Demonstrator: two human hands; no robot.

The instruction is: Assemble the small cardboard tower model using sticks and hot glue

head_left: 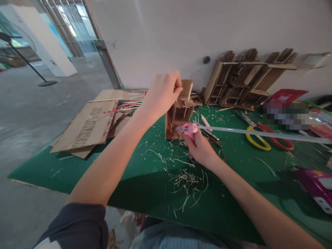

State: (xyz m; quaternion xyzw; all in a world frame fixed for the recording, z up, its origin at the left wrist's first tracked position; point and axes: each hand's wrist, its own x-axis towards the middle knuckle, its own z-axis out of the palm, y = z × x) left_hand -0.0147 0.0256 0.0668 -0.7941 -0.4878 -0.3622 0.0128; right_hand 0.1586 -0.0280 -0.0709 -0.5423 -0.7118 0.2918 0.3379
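My right hand [203, 148] is wrapped around a pink hot glue gun [191, 129], and a long translucent glue stick [259, 132] runs out of its back to the right. The gun's nozzle end reaches into the lower part of a small cardboard structure [169, 119], where a tiny red light glows on the gun. Above that, my left hand [166, 90] is closed in a pinch beside the structure's upright top panel [186, 89]. Whatever its fingertips hold is hidden by the hand. The structure stands upright, with open compartments facing me.
Cardboard sheets [88, 128] lie left on the green table [145, 186]. Thin shavings [188, 180] litter the front. Yellow-handled scissors [255, 140], red-handled scissors [280, 141] and a purple power strip [316, 190] lie right. A larger cardboard model [215, 83] leans against the wall.
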